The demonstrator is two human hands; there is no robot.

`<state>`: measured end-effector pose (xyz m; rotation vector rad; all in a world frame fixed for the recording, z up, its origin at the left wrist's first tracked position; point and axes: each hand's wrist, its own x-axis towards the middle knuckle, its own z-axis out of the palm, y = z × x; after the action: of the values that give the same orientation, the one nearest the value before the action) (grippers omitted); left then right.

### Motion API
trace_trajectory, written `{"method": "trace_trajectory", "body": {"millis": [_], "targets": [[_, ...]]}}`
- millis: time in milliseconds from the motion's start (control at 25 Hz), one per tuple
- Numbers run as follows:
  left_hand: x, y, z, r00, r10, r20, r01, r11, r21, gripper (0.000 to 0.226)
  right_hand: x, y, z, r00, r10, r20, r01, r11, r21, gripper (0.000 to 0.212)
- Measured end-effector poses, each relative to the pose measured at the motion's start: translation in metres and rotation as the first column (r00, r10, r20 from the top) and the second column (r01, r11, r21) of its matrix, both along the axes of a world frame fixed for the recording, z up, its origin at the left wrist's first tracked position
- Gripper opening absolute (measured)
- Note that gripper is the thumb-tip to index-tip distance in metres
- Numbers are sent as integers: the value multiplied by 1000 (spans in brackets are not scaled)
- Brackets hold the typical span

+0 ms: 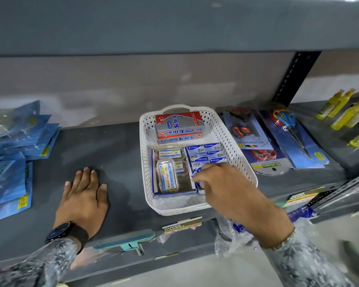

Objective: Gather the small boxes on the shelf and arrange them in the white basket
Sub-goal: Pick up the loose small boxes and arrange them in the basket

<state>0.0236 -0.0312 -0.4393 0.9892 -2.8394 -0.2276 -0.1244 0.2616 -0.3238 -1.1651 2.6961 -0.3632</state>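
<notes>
Left hand (83,195): mine, laid flat and open, palm down with fingers spread, on the bare grey shelf (120,154) to the left of the white basket (239,162); a dark watch (59,233) sits on the wrist. Right hand (222,183): mine, reaching into the near right part of the basket, thumb and fingertips pinched on a small blue box (196,175) that is mostly hidden beneath them. Basket contents, far end: two red-and-silver Softek boxes (179,125), one stacked on the other. Near left: an open blue carton (174,192) holding clear plastic cases (167,176) with orange-and-blue labels; one case lies across the others. Right side: a tight block of small blue boxes (207,153), just beyond my fingers. Right of the basket: carded scissor packs (255,139) lying flat, and yellow bottles (346,114) farther right. Far left of the shelf: a heap of blue blister packs (15,146). Shelf front edge: yellow-and-black price labels (181,225).
</notes>
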Motion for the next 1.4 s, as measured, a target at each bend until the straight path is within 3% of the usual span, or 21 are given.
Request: {"method": "trace_trajectory", "body": {"millis": [120,240,520,680,840,1120,1400], "targets": [[0,-1,1,1000,1,-9,-1,1000,-1,77,11,-19,-4,961,129,246,-128,992,-17,37],[-1,0,1,1000,4,-7,-4,1000,-1,77,6,-33,-7,934,135,330,-157,987,40,33],[1,0,1,1000,3,-12,-3,1000,0,77,2,-57,-14,975,71,212,-94,991,100,19],[0,0,1,1000,1,-14,-1,1000,4,77,0,-61,-16,980,93,176,-104,993,55,28],[0,1,1,1000,6,-12,-6,1000,5,76,3,-35,-5,967,52,250,-67,996,51,26],[-1,0,-1,1000,7,3,-7,1000,-11,76,-26,10,4,956,-174,238,101,952,289,30],[-1,1,1,1000,11,12,-11,1000,-7,77,-29,9,-2,960,-173,219,114,960,257,32]]}}
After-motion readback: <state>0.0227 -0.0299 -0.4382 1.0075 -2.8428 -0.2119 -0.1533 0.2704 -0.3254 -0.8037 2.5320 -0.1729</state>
